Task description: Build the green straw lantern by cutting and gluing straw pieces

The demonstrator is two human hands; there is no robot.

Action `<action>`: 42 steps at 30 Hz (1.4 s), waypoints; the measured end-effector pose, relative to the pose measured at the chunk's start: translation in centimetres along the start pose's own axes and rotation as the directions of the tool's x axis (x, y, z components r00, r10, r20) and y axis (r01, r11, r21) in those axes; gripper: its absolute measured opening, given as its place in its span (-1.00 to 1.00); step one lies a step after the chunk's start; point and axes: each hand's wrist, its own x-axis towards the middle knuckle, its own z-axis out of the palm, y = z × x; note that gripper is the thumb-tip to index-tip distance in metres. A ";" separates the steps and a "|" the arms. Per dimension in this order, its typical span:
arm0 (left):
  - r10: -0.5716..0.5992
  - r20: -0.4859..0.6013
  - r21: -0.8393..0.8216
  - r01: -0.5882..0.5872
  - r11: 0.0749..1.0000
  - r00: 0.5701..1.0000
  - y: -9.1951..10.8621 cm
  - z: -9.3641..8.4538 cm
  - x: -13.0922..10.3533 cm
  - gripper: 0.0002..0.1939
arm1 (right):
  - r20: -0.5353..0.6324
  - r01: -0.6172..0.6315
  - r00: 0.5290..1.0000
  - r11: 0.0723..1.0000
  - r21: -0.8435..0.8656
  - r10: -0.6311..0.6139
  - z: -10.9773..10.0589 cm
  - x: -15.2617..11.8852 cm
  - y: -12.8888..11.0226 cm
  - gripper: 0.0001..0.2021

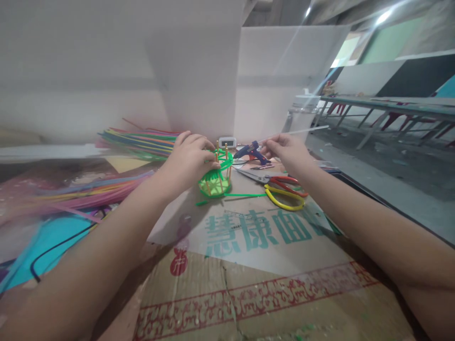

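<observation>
My left hand is closed round the near left side of a small green pipe-cleaner structure, its fingers hiding part of it. Upright wooden sticks rise from its round base. My right hand has its fingers pinched together close behind a blue hot glue gun; what they hold, if anything, is hidden. A long whitish glue stick slants out behind that hand, in line with the gun's rear. Scissors with red and yellow handles lie below the gun, beside a green pipe-cleaner length.
Bundles of coloured pipe cleaners lie at the left, near a blue sheet. A small white digital display stands by the white panel. Printed cardboard covers the tabletop. Another table stands at the far right.
</observation>
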 end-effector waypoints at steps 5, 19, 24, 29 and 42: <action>-0.013 0.024 0.037 0.012 0.999 1.000 0.3 -1.0 0.0 -0.70 | -0.008 0.162 0.987 0.984 -0.079 -0.163 -1.0 -0.6 -1.5 -0.82; -0.203 -0.104 -0.025 0.202 0.979 0.974 0.0 -5.8 -3.1 -0.73 | 0.293 0.169 0.949 0.974 -0.150 -0.119 0.1 -3.1 -2.9 -0.93; -0.323 -0.060 -0.099 0.317 0.943 0.944 -1.9 -4.9 -3.3 -0.65 | 0.360 0.249 0.917 0.950 -0.187 -0.169 1.3 -4.4 -1.7 -0.85; -0.273 -0.094 -0.098 0.264 0.960 0.957 -1.5 -5.0 -3.0 -0.74 | 0.478 0.334 0.859 0.909 -0.248 -0.185 1.9 -4.5 -0.7 -0.70; -0.079 -0.187 0.068 0.093 0.993 0.979 1.4 -2.6 -3.2 -0.77 | 0.549 0.695 0.696 0.626 -0.353 -0.464 2.6 -5.6 2.0 -0.81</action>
